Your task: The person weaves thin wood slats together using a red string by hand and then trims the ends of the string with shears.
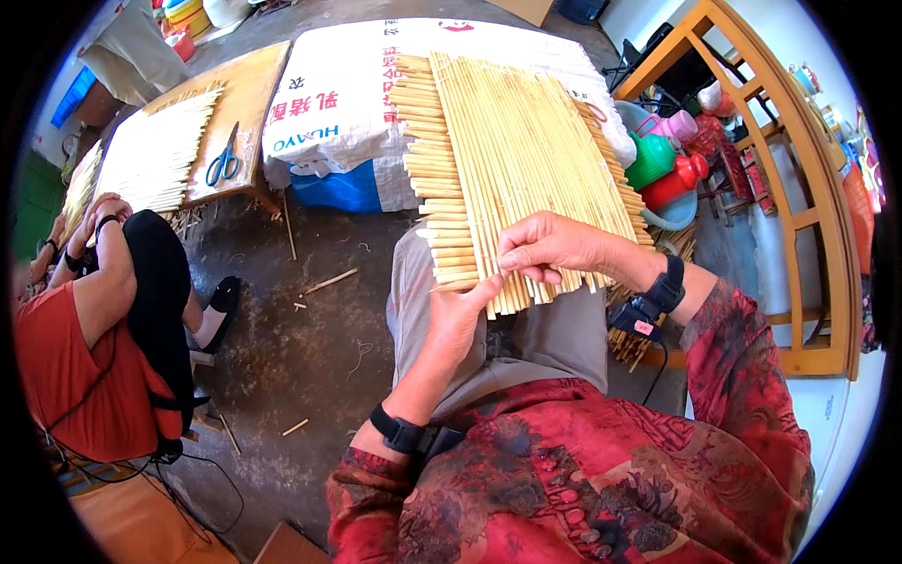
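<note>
A mat of pale yellow reed stalks [536, 141] lies across my knees and over a sack-covered surface. Its upper stalks run lengthwise, and the ends of crosswise stalks [438, 209] stick out along its left side. My left hand [455, 321] grips the mat's near left corner, thumb on top and the other fingers hidden beneath. Just right of it, my right hand [556, 246] rests over the near ends of the stalks. Its thumb and forefinger are pinched together close to my left thumb; whatever they hold is too small to make out.
White printed sacks [338, 103] cover the surface ahead. At left, a wooden table [268, 89] bears another reed mat [155, 150] and dark scissors [225, 162]. A person in an orange-red top [85, 385] sits there. Right are a green jug [651, 160] and a wooden frame [803, 221].
</note>
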`<state>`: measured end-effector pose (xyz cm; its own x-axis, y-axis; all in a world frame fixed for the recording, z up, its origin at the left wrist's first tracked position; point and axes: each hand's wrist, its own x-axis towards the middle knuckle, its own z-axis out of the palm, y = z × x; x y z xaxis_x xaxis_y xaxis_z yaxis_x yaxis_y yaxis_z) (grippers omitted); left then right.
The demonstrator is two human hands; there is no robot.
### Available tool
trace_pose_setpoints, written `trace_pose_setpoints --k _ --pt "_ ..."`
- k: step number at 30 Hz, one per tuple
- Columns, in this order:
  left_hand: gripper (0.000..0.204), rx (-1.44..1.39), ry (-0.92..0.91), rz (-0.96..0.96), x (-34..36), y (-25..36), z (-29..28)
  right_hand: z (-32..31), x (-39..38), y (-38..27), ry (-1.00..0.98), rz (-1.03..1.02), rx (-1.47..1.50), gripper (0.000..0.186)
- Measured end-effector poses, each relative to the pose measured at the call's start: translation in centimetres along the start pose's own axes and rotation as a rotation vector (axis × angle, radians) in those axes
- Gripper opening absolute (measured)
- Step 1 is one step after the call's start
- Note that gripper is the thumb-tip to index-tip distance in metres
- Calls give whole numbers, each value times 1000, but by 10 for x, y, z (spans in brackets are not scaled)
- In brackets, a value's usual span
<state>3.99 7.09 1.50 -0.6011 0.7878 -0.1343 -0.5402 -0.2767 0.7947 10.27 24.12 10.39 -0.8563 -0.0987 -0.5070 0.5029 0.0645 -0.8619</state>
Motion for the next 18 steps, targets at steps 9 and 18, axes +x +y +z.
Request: trace_pose_setpoints --k 9,18 --pt "50 -152 68 -27 0 11 8 4 -41 14 30 -232 25 23" --pt "38 300 -102 -432 -22 52 -24 13 -25 4 43 -28 -42 21"
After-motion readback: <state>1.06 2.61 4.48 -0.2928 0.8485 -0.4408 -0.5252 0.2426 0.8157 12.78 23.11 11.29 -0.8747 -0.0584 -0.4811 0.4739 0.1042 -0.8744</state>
